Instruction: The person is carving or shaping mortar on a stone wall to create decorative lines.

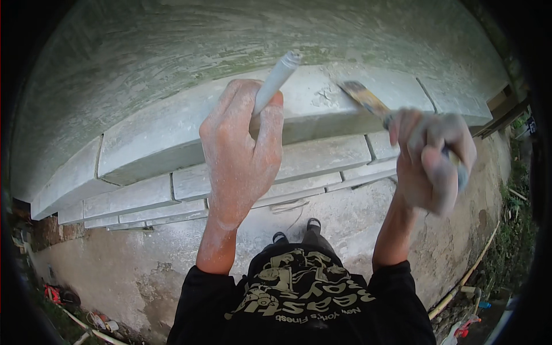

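Dust covers both of my hands. My left hand (244, 144) is closed around a pale grey, rod-like piece (277, 80) whose ridged end points up towards the wall; whatever lies under my fist is hidden. To the right, my right hand (434, 152), somewhat blurred, grips the handle of a putty knife (368, 99) with a stained brown and dark blade. Its tip is at the top face of a light grey block ledge (299, 95), just right of a rough smear of wet-looking filler (326, 96). I cannot tell whether the blade touches the surface.
More courses of pale blocks (328, 156) step down below the ledge, with dark joints between them. A rough grey-green wall (190, 40) rises behind. My feet (313, 223) stand on a stained concrete floor (132, 287). Plants (517, 213) and a bamboo pole (468, 273) lie at right.
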{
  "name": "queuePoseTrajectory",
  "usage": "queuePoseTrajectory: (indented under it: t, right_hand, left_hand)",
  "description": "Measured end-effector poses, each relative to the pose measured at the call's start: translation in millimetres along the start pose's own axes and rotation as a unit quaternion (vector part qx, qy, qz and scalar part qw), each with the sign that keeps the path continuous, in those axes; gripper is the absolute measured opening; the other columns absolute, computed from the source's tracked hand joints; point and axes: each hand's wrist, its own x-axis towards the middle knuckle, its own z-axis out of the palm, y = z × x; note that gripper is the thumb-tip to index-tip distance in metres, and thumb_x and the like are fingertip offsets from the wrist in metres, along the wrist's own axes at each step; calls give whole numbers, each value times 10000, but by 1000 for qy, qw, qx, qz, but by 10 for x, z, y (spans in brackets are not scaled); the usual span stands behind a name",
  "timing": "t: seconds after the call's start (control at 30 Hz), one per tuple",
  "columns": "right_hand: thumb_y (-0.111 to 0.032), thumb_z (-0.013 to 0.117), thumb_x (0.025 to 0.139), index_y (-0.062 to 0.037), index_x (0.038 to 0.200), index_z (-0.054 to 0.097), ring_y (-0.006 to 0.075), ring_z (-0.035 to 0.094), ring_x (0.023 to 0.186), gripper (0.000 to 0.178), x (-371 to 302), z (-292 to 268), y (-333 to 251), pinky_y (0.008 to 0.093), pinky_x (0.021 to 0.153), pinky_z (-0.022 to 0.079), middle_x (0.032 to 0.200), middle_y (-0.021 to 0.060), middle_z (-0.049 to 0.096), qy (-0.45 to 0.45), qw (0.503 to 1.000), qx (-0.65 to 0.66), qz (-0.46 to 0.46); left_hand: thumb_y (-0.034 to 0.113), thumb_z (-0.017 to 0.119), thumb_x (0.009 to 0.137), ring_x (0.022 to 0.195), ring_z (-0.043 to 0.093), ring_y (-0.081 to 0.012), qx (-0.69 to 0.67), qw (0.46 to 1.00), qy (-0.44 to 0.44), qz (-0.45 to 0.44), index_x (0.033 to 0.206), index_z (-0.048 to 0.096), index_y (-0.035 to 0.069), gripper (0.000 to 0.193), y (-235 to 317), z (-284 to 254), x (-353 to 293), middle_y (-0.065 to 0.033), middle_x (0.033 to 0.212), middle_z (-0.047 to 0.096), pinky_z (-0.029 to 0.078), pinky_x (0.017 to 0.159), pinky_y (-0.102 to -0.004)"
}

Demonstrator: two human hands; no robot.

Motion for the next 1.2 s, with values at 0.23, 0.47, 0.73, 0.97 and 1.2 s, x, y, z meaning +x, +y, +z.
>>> queuePoseTrajectory:
  t: [0.23, 0.47, 0.73, 0.97, 1.2]
  right_hand:
    - [-179, 652, 738, -52, 677, 497, 149, 525, 551, 210, 47, 138, 8, 303, 512, 436, 622, 32, 507, 58, 997, -56, 6]
    - [-113, 588, 709, -43, 657, 472, 127, 451, 521, 145, 246, 240, -4, 279, 485, 401, 593, 20, 455, 33, 997, -64, -15]
    - [-117, 626, 701, -29, 663, 524, 136, 566, 552, 140, 142, 289, 183, 256, 542, 459, 600, 44, 560, 32, 996, -80, -8]
    - [-107, 549, 839, -33, 771, 463, 140, 397, 535, 133, -51, -89, 119, 378, 618, 435, 597, 28, 413, 75, 992, 34, -98]
    - [-119, 595, 848, -44, 789, 462, 158, 430, 556, 163, -195, -82, 136, 424, 673, 466, 607, 46, 444, 104, 990, 15, -97]
  left_hand:
    - [62, 637, 925, 672, 587, -226, -5, 1000, -1, -17, 907, 655, -43, 107, 33, 0, 6, -132, 818, 628, 439, 616, -367]
    - [58, 633, 924, 672, 584, -219, -6, 1000, -2, -21, 906, 653, -39, 101, 42, -22, -11, -129, 817, 629, 440, 615, -368]
    - [52, 643, 915, 676, 603, -227, -3, 1000, 3, -5, 904, 650, -45, 99, 27, 12, 7, -142, 824, 632, 454, 628, -375]
    - [51, 640, 920, 687, 622, -241, 3, 1000, 6, -3, 934, 661, -48, 103, -11, -21, -10, -151, 831, 643, 465, 626, -383]
    - [75, 638, 950, 663, 620, -234, 22, 1000, 1, 13, 961, 657, -49, 126, -36, -25, -13, -153, 820, 642, 470, 600, -389]
